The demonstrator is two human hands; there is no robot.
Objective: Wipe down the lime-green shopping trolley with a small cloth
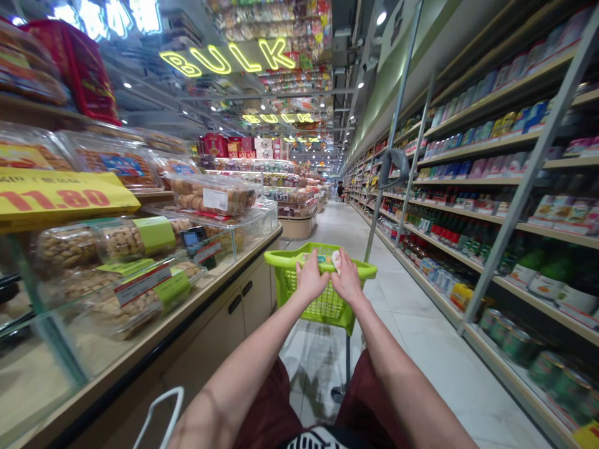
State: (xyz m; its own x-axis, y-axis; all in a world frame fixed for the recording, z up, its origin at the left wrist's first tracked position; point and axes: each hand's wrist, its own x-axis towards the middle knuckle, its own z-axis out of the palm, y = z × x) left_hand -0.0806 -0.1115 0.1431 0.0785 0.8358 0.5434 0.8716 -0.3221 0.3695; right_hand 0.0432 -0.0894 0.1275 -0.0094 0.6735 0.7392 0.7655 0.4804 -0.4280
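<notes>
A lime green shopping basket (327, 307) on a wheeled frame stands in front of me, at the middle of the view. My left hand (311, 279) rests at its near rim, with the fingers pointing forward over the edge. Beside it on the right, my right hand (346, 279) is at the same rim, its fingers curled around a small, pale, colourful item that I cannot make out clearly. Part of a packet (324, 258) shows between the two hands. The undersides of my fingers are hidden.
Packed nuts (124, 240) and pastries (210, 194) fill a glass-edged counter on the left, under a yellow price sign (60, 198). Shelves of cans and bottles (496, 181) line the right. A tiled aisle (393, 299) runs ahead, where a person (340, 190) is far off.
</notes>
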